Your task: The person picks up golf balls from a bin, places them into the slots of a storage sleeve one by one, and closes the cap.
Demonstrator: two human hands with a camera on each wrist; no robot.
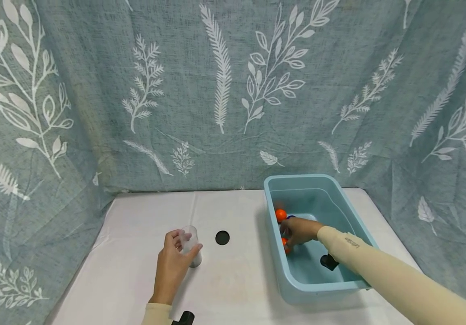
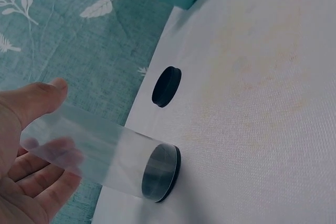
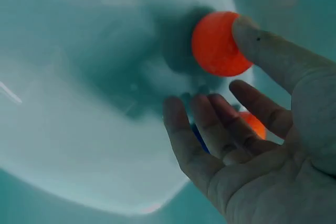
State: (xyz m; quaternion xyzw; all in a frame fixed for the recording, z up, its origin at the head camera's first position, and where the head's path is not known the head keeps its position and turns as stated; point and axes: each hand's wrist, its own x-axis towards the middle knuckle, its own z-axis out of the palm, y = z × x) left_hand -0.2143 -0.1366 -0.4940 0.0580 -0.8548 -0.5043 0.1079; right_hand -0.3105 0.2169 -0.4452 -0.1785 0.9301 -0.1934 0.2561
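A clear plastic cylinder (image 2: 126,156) with a black base stands on the white table, and my left hand (image 1: 172,268) holds it near its top, thumb on one side and fingers on the other. To its right lies a round black lid (image 1: 222,237). Inside the light blue bin, my right hand (image 1: 301,230) reaches down with fingers spread. The right wrist view has its thumb touching an orange ball (image 3: 218,44). Another orange ball (image 3: 255,124) shows behind the fingers, beside a mostly hidden blue thing (image 3: 200,138).
The light blue bin (image 1: 338,216) stands on the right part of the white table (image 1: 233,280), its high walls around my right hand. A grey-green curtain (image 1: 200,90) with white leaf prints hangs behind the table and at both sides.
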